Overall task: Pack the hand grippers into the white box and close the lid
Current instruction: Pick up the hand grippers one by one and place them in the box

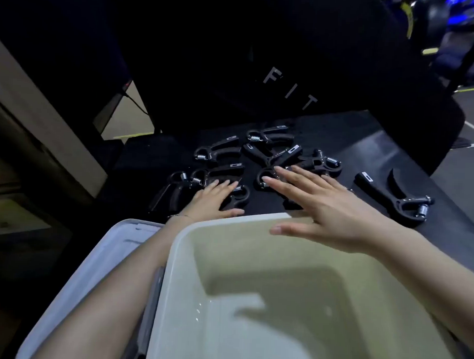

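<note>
Reaching past the empty white box [254, 260], both hands — left hand [213, 198], right hand [318, 206] — spread wide, empty, to gather hand grippers [271, 159] just beyond.

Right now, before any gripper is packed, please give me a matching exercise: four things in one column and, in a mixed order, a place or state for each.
Things:
1. white box
2. lid
3. left hand
4. lone hand gripper

Places or states:
A. apart from the others, far right on the black table
B. open and empty
C. flat beside the box, under the left forearm
D. fingers spread over grippers on the left

Pairs: 1-B, 2-C, 3-D, 4-A
</note>
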Motion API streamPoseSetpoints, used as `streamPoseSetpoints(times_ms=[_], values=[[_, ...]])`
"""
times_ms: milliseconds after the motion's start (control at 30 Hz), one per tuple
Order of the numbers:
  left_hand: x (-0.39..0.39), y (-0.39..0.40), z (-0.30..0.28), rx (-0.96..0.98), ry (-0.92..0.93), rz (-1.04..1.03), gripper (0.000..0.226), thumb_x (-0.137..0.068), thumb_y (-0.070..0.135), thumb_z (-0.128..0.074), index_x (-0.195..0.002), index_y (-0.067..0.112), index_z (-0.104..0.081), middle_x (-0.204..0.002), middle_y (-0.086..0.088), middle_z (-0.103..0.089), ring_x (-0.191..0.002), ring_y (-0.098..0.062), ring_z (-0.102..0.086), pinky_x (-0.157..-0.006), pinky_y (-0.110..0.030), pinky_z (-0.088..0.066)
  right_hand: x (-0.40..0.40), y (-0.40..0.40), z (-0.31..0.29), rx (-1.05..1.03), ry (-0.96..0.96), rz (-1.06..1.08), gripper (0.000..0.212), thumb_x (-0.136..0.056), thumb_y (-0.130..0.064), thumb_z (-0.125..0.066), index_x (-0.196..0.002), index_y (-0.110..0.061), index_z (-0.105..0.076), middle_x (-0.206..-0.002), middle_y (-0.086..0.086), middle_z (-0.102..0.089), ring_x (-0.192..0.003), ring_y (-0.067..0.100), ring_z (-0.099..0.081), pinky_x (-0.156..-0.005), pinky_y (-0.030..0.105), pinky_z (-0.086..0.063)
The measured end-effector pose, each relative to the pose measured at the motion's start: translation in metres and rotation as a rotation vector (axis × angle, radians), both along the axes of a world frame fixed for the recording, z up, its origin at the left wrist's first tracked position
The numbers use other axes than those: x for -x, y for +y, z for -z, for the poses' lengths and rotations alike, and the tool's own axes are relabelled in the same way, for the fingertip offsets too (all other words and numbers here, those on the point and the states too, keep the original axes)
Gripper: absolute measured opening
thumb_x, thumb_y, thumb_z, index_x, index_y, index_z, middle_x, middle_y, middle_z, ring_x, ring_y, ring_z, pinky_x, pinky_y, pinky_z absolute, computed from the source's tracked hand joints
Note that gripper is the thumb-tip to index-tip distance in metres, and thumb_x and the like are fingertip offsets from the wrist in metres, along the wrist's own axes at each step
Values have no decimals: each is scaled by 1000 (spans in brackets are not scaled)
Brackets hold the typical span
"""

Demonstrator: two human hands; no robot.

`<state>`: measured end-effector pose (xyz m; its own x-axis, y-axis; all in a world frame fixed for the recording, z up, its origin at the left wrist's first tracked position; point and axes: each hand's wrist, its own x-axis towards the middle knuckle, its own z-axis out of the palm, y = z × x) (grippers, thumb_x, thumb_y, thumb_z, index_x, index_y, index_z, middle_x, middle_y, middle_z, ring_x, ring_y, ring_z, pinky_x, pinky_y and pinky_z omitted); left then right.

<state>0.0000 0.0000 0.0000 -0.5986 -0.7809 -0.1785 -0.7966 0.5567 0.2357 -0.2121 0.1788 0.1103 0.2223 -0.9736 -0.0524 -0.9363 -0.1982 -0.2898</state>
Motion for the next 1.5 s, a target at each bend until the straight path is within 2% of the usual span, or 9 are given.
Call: streamPoseSetpoints(times_ms=[433,600,733,867,967,1100,1167,1333,1500], values=[[15,11,2,64,23,-58,69,-90,41,-56,-147,18,-26,-145,0,-34,-139,-16,-16,-105,-44,-35,-2,1,2,19,71,-4,82,-68,-82,-15,-142,-53,8,-157,-20,3,-145,5,6,-116,36,-8],[3,10,-2,-17,232,-43,63,-81,20,-72,-138,13,-46,-130,-6,-53,-128,-23,-29,-100,-12,-18,-3,2,0,8,47,8,84,-67,-83,-16,-142,-53,7,-157,-20,0,-145,6,4,-118,38,-10],[-14,12,-21,-1,381,-115,60,-77,16,-74,-133,15,-52,-125,-4,-57,-126,-19,-34,-97,-8,-17,-3,5,-6,27,17,22,83,-69,-83,-20,-141,-54,7,-157,-22,1,-145,4,7,-119,40,-6],[-15,10,-75,-50,729,-218,53,-78,11,-75,-128,14,-58,-124,-4,-61,-116,-10,-53,-97,-13,-37,-7,8,-19,138,5,19,80,-72,-82,-25,-139,-55,11,-155,-24,10,-143,2,14,-119,40,-2],[-7,27,-132,-232,1137,-288,41,-85,4,-64,-126,9,-57,-112,-4,-66,-95,-5,-61,-77,-9,-49,-15,12,-39,267,-7,4,83,-73,-82,-26,-140,-52,11,-154,-24,14,-141,-1,20,-119,36,3],[1,63,-194,-541,1471,-280,20,-92,18,-57,-110,11,-62,-86,-5,-68,-68,-13,-65,-66,-27,-54,-28,23,-66,445,-21,-17,90,-75,-81,-34,-146,-44,7,-156,-21,13,-141,-2,19,-119,35,2],[2,80,-213,-663,1536,-223,19,-93,24,-54,-104,12,-63,-88,-7,-68,-72,-16,-65,-71,-32,-53,-33,29,-76,509,-12,-23,93,-75,-81,-37,-146,-41,7,-156,-19,13,-142,0,18,-119,35,0],[3,123,-236,-846,1623,-143,46,-94,30,-47,-132,3,-50,-128,-21,-58,-115,-32,-56,-96,-44,-48,-43,49,-89,583,-20,-20,100,-70,-83,-41,-146,-41,9,-157,-15,13,-143,1,14,-119,38,-7],[2,159,-231,-980,1632,-93,54,-91,33,-49,-134,2,-48,-131,-23,-55,-121,-35,-54,-107,-50,-38,-46,73,-95,606,-22,-7,105,-66,-85,-41,-148,-36,4,-159,-10,7,-145,4,8,-119,39,-10]])
